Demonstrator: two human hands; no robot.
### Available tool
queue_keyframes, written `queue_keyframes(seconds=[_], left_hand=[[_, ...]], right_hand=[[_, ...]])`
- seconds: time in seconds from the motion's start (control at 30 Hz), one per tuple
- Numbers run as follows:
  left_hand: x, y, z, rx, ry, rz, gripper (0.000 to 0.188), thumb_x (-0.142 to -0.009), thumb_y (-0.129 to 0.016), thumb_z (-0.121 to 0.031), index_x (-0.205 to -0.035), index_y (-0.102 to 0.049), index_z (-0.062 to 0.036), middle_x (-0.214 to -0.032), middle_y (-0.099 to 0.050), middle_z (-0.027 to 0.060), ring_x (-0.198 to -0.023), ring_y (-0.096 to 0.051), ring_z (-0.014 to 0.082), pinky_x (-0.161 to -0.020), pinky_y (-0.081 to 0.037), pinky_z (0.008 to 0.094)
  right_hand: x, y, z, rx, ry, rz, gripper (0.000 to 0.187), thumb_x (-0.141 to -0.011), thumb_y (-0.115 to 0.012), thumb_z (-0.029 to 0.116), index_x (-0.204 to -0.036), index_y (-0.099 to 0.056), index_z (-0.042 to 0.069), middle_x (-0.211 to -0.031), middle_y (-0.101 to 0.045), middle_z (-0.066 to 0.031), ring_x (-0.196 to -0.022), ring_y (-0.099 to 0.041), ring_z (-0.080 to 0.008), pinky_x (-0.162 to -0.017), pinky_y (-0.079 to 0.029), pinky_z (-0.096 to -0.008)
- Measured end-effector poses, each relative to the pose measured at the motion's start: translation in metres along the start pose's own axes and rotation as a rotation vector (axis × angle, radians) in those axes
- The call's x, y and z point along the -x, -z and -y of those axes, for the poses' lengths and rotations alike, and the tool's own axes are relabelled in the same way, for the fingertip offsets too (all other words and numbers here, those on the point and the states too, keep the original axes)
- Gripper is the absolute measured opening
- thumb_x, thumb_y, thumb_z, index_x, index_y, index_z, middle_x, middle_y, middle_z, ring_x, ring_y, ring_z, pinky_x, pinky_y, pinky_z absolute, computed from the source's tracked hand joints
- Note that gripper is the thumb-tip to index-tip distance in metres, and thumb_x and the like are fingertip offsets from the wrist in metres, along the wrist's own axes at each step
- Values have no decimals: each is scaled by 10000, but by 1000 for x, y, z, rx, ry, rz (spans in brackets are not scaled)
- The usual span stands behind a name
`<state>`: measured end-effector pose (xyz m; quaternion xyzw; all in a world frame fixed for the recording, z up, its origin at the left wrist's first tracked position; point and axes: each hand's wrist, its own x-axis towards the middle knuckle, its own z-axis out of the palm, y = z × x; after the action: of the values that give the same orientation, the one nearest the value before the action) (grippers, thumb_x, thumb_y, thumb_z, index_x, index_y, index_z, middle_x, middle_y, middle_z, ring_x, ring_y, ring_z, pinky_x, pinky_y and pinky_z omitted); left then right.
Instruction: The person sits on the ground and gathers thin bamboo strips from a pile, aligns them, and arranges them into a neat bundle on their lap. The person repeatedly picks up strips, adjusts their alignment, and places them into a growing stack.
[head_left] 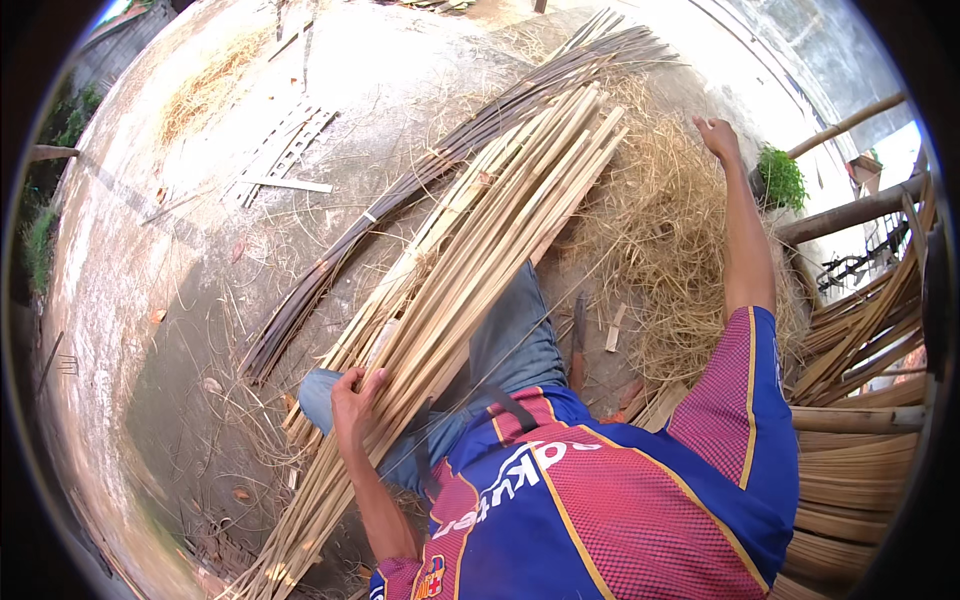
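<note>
A long bundle of pale split bamboo strips [500, 240] lies slantwise across my bent knee, from the lower left to the upper middle. My left hand [355, 405] grips it near the knee, with the thumb and fingers pressed on the strips at its edge. My right arm is stretched far out to the right. Beyond the heap of curly shavings [660, 210], my right hand [717, 138] is raised with its fingers curled; whatever is in them is too small to make out. A thin strand crosses above my lap.
A darker bundle of strips [400, 185], tied with a white band, lies beyond the pale one. A knife-like tool [578, 340] is on the ground beside my leg. Perforated metal strips [290, 150] lie farther left. Stacked bamboo [850, 490] and poles [850, 210] stand at the right.
</note>
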<state>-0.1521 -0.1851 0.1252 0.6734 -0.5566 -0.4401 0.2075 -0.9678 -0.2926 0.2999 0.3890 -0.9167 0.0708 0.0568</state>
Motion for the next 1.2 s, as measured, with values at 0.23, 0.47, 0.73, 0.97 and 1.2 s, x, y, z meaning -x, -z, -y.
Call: queue_keyframes(seconds=[0.23,0.47,0.73,0.97,1.2], left_hand=[[-1,-6,20,-209,-121,-57,526,-853,-761,-467,-949,-683,44,-831,-701,187,-761,-647,301,-733,-493,384],[23,-23,-22,-195,-38,-111,506,-831,-781,-442,-927,-621,28,-704,-596,140,-691,-557,212,-663,-458,375],[29,-38,-15,-356,-143,-231,539,-887,-710,-476,-1098,-622,12,-929,-626,239,-864,-599,421,-775,-457,481],[28,-44,-6,-314,-208,-322,557,-883,-698,-520,-1035,-630,12,-883,-626,217,-828,-602,401,-738,-455,470],[29,-42,0,-301,-223,-322,531,-895,-691,-520,-1019,-647,-6,-857,-632,198,-804,-607,387,-725,-460,460]], right_hand=[[5,-66,144,-440,131,88,669,-998,-402,640,-1225,-711,91,-1024,-718,-215,-1040,-662,-328,-959,-459,-452],[-39,-100,145,-560,18,290,868,-987,-150,715,-1397,-571,76,-1464,-471,-283,-1465,-316,-395,-1231,-214,-501],[-19,-76,177,-513,178,362,761,-1018,-214,661,-1260,-689,119,-1382,-557,-264,-1369,-456,-398,-1174,-305,-561],[4,-74,193,-388,255,353,640,-1049,-299,543,-657,-488,73,-817,-645,-227,-835,-628,-310,-919,-476,-519],[46,-65,190,-484,299,216,708,-1042,-214,611,-580,-396,105,-673,-591,-152,-668,-574,-284,-758,-503,-498]])
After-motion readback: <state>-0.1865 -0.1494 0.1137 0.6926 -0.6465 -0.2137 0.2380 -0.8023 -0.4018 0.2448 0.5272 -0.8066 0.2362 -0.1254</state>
